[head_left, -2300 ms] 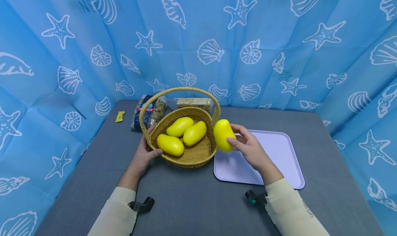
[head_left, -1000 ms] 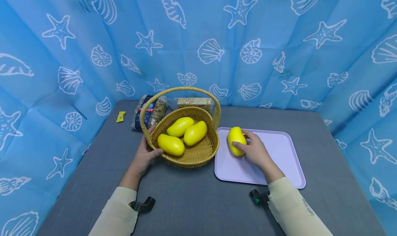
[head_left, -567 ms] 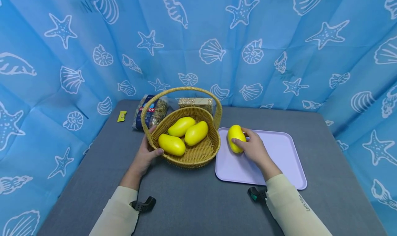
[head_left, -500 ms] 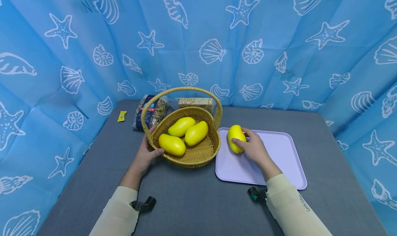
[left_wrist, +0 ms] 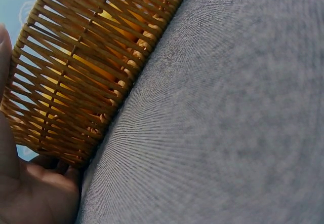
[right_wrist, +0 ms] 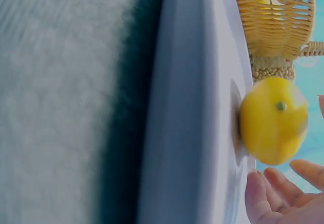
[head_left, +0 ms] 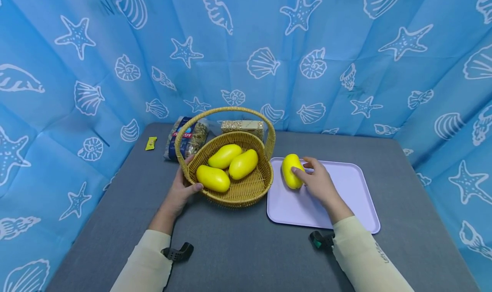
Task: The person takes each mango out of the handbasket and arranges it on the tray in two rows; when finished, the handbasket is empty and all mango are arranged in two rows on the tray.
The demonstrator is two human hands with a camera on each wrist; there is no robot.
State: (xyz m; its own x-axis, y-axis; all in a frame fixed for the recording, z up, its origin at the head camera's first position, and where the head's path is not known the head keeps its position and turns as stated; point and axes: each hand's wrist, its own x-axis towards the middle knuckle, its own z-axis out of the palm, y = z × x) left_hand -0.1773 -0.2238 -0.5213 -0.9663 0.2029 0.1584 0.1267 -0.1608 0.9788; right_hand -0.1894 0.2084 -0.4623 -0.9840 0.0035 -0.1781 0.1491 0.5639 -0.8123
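Observation:
My left hand (head_left: 180,194) holds the wicker basket (head_left: 251,191) by its left side, thumb over the front rim. In the left wrist view its fingers (left_wrist: 48,183) curl at the foot of the woven wall (left_wrist: 76,67). Three smooth yellow mangoes lie inside, the nearest mango (head_left: 213,179) beside my left thumb. A further yellow mango (head_left: 292,171) rests near the left edge of the lilac tray (head_left: 346,183). Right beside it is my right hand (head_left: 320,184), fingers spread and loose. The right wrist view has its fingers (right_wrist: 283,188) apart from the mango (right_wrist: 273,120).
Behind the basket stand a bag with a blue and red label (head_left: 188,138) and a clear pack of pale grains (head_left: 242,127). A small yellow packet (head_left: 151,143) lies at the back left of the grey table (head_left: 238,249). A blue curtain (head_left: 246,40) hangs behind.
My right hand has brought the mango from beside the basket onto the tray, then loosened its fingers and drawn slightly right. The left hand and basket stay in place.

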